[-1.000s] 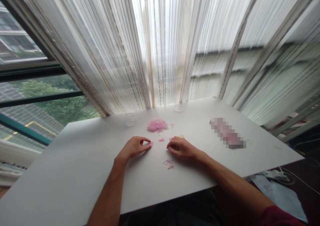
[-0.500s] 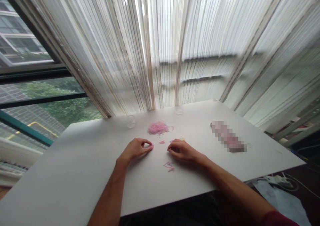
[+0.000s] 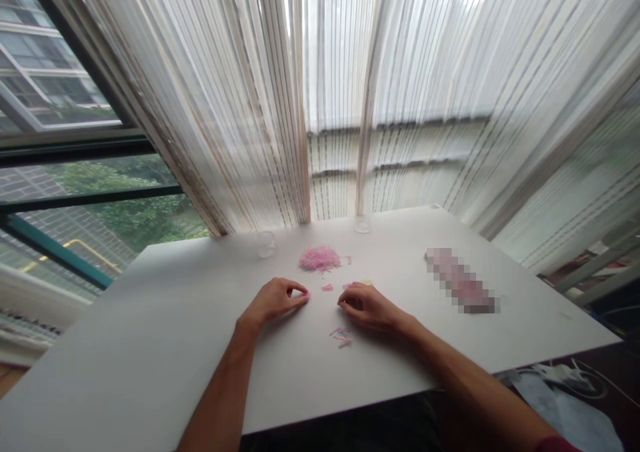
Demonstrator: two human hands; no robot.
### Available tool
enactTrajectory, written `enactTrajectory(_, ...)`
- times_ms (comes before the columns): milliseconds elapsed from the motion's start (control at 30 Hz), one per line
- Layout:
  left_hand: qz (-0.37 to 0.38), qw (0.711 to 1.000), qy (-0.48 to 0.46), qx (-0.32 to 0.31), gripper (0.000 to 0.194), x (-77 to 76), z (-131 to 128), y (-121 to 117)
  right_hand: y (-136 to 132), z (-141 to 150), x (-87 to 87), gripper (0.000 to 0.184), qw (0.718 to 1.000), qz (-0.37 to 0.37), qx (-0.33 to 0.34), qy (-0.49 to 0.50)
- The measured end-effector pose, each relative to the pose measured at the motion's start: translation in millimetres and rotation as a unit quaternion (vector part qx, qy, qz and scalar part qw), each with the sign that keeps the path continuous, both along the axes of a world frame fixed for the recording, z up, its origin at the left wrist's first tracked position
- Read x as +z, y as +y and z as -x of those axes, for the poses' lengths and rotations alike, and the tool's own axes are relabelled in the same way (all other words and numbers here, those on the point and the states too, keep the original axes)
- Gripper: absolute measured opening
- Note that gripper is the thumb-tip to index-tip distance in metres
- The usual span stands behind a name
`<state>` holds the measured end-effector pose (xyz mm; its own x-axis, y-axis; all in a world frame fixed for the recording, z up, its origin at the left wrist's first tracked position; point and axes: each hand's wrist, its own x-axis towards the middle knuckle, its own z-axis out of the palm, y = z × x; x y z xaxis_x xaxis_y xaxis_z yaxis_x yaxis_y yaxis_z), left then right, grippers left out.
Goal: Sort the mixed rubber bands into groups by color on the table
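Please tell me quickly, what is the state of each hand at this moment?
Left hand: thumb and finger tips closed, apparently on a small pink piece.
Right hand: fingers curled; whether it holds anything cannot be told.

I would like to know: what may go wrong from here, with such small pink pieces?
The left hand has a tiny pink bit at its fingertips; it might slip away. The right hand is low beside a yellowish piece and may brush it. A careless sweep could scatter the loose strips.
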<state>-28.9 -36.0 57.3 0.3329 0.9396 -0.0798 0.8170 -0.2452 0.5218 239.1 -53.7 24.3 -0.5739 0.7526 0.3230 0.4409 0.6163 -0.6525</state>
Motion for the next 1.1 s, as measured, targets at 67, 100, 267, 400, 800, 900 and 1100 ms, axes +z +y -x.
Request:
enactTrajectory(67,-0.002,1.000,-0.001,0.000,0.041,0.4,0,0,0,0,1.1,0.011,1.000,-0.003,-0.001,-0.001)
enactTrajectory(100,-0.003,1.000,-0.001,0.001,0.041,0.8,0,-1,-1,0,1.4,0.011,1.000,-0.005,-0.001,-0.001)
enactTrajectory(267,-0.012,1.000,-0.006,0.005,0.047,2.6,1,-1,1,0,0.1,0.011,1.000,-0.012,0.011,0.000)
enactTrajectory(400,-0.003,0.999,-0.041,-0.022,0.042,0.5,-7,-5,3,-2,-2.5,0.010,1.000,-0.020,0.004,0.004)
enactTrajectory(800,0.113,0.977,-0.034,-0.178,0.024,4.8,-45,-25,3,-2,-4.1,0.011,0.999,0.026,0.021,0.034)
enactTrajectory(900,0.119,0.978,-0.017,-0.172,0.023,4.1,-44,-25,2,-2,-6.1,0.013,0.998,0.045,0.030,0.030)
enactTrajectory(1100,0.093,0.981,0.001,-0.169,0.020,1.6,-48,-26,2,-3,-5.2,0.012,0.999,0.037,0.033,0.021)
